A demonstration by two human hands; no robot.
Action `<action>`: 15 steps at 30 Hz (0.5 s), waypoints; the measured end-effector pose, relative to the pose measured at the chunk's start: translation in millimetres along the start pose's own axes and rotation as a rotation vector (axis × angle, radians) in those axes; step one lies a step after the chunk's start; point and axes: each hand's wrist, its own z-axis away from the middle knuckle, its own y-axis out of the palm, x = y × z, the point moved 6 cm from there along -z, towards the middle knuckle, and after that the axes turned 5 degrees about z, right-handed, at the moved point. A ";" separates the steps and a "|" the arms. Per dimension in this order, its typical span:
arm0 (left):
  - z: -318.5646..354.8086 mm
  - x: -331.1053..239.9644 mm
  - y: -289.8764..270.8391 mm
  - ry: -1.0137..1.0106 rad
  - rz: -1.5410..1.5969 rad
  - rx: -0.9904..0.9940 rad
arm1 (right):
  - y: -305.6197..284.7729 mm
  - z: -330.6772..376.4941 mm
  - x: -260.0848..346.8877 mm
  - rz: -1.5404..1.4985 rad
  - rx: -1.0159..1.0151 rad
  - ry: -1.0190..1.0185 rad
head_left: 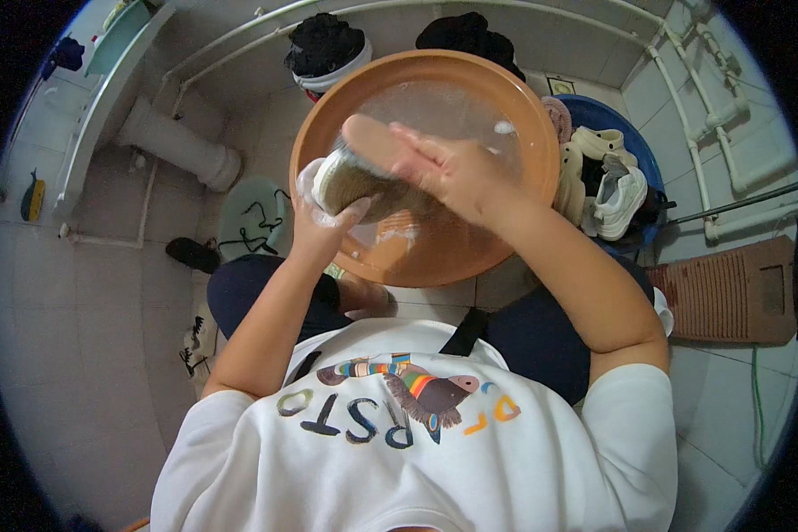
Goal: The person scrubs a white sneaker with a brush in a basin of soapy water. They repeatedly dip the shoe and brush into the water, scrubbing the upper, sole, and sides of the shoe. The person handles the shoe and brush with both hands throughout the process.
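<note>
Above the large orange basin [534, 213], my left hand [309, 213] is wrapped round a shoe [346, 188] with a pale rim and a greyish-brown surface. Suds cover the fingers and the shoe's edge. My right hand [448, 173] grips a scrubbing brush [370, 142] with a pinkish-beige back, its bristles pressed against the shoe. Cloudy, foamy water [470, 115] lies in the basin below, and a patch of suds clings near its front wall. Much of the shoe is hidden by my hands and the brush.
At right, a blue tub [649, 155] holds a white sneaker [619, 199] and cream clogs [599, 142]. A brown washboard [727, 291] lies nearer. Left stands a pale green basin [239, 208] with black laces. Dark bundles [325, 46] sit behind the basin; white pipes [230, 40] line the walls.
</note>
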 end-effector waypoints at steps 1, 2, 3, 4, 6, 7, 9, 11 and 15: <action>3.3 -1.6 0.0 -0.012 -0.027 0.037 | 4.6 1.0 -1.8 0.039 0.061 0.013; 6.5 -2.2 -2.0 -0.024 -0.053 0.074 | 7.3 0.9 -6.7 0.078 0.122 0.025; 9.9 -0.7 -5.0 -0.036 -0.079 0.112 | 8.6 0.0 -13.9 0.117 0.182 0.037; 12.4 8.5 -8.1 -0.031 -0.214 0.167 | 12.9 -3.7 -41.6 0.019 0.222 0.105; 25.3 16.5 -10.8 -0.121 -0.278 0.206 | 17.7 -3.2 -74.4 0.179 0.200 0.140; 31.8 31.2 -16.2 -0.103 -0.354 0.207 | 20.2 -2.8 -81.7 0.254 0.192 0.159; 47.7 46.3 -11.5 -0.206 -0.295 0.290 | 31.2 5.0 -40.1 0.251 0.338 0.221; 62.1 62.5 -9.8 -0.240 -0.059 0.261 | 51.9 16.9 -5.0 0.296 0.392 -0.075; 63.4 43.5 -2.9 -0.150 -0.438 0.357 | 48.6 2.5 -70.1 0.515 0.371 0.205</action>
